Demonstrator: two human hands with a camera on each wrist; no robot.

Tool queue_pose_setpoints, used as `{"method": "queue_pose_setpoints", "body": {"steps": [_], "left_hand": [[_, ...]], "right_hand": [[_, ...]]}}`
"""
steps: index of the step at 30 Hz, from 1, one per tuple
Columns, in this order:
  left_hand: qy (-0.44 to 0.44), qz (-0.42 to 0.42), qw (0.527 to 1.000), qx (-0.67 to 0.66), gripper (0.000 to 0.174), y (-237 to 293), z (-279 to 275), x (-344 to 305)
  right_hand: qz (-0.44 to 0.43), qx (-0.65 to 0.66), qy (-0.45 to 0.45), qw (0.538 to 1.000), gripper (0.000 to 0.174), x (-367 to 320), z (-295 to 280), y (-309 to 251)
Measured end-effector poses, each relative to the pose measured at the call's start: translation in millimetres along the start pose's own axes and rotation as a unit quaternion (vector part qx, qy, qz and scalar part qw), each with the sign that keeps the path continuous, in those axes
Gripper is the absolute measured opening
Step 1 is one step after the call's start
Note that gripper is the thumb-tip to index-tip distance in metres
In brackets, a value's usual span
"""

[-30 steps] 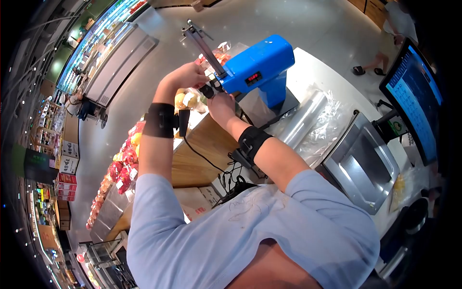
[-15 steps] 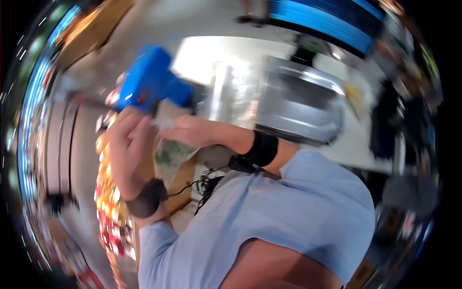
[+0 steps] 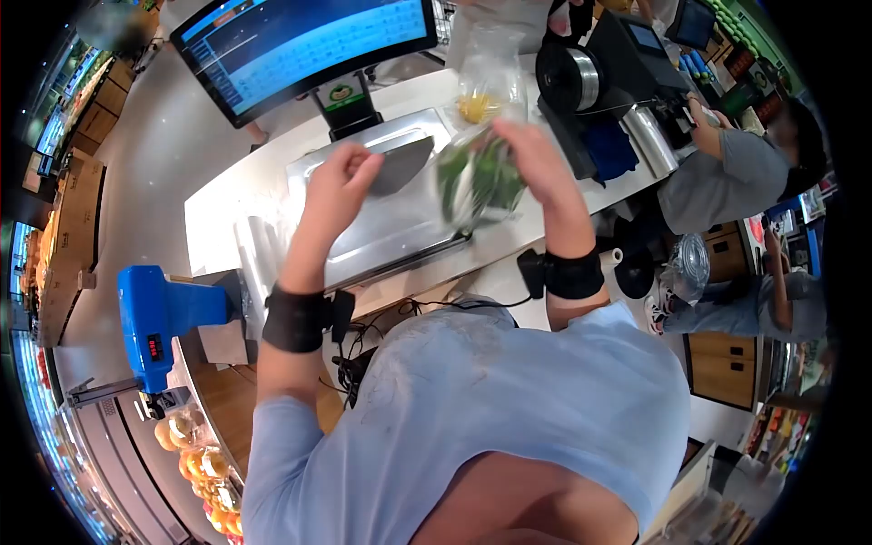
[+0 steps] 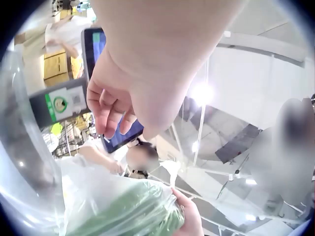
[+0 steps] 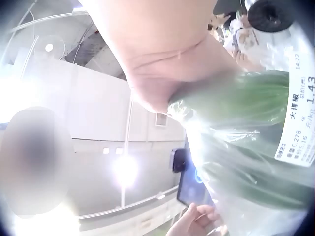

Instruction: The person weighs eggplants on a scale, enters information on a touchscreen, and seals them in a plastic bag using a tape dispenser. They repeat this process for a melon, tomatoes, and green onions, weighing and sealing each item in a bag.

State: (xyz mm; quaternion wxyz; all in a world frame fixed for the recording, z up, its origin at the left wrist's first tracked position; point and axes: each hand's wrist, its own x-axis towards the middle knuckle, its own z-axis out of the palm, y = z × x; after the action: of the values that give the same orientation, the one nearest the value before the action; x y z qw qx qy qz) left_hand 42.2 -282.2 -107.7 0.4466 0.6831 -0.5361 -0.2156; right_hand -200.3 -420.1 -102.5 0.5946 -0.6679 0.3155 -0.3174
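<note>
A clear plastic bag of green peppers (image 3: 477, 186) hangs from my right hand (image 3: 545, 163), which grips the gathered top of the bag. In the right wrist view a white printed price label (image 5: 299, 115) shows on the bag's side. My left hand (image 3: 341, 186) is raised over the left part of the metal scale (image 3: 350, 263); its fingers curl loosely around nothing. The bag overlaps the right end of the scale in the head view. Part of the right hand is hidden behind the bag in the left wrist view.
A monitor (image 3: 309, 54) stands behind the scale. At left are a plastic bag roll (image 3: 254, 259) and a blue machine (image 3: 150, 327) with a red display. Another bag holding something yellow (image 3: 477, 107) lies at the back, near a black printer (image 3: 627, 59). People stand at right.
Both hands were at the blue machine, then drew back together at the bag. I have turned right toward the scale; the left hand has let go and the right carries the bag.
</note>
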Motion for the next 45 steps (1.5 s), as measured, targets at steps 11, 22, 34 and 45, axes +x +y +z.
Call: {"method": "queue_pose_setpoints", "body": {"steps": [11, 22, 34, 45], "left_hand": [[-0.003, 0.057, 0.996, 0.073, 0.036, -19.4, 155.4, 87.9], [-0.002, 0.021, 0.997, 0.080, 0.030, -17.2, 164.4, 81.6], [-0.040, -0.044, 0.995, 0.079, 0.033, -10.6, 176.4, 84.5], [0.009, -0.034, 0.999, 0.037, 0.023, -4.3, 153.9, 61.8]], "right_hand": [[0.022, -0.328, 0.142, 0.934, 0.041, 166.8, -81.9, 116.7], [0.043, -0.211, 0.162, 0.963, 0.044, 244.6, -54.4, 188.2], [-0.015, -0.054, 0.170, 0.984, 0.049, 268.6, -67.0, 173.5], [0.010, -0.334, 0.484, 0.809, 0.081, 302.1, -120.3, 190.6]]}}
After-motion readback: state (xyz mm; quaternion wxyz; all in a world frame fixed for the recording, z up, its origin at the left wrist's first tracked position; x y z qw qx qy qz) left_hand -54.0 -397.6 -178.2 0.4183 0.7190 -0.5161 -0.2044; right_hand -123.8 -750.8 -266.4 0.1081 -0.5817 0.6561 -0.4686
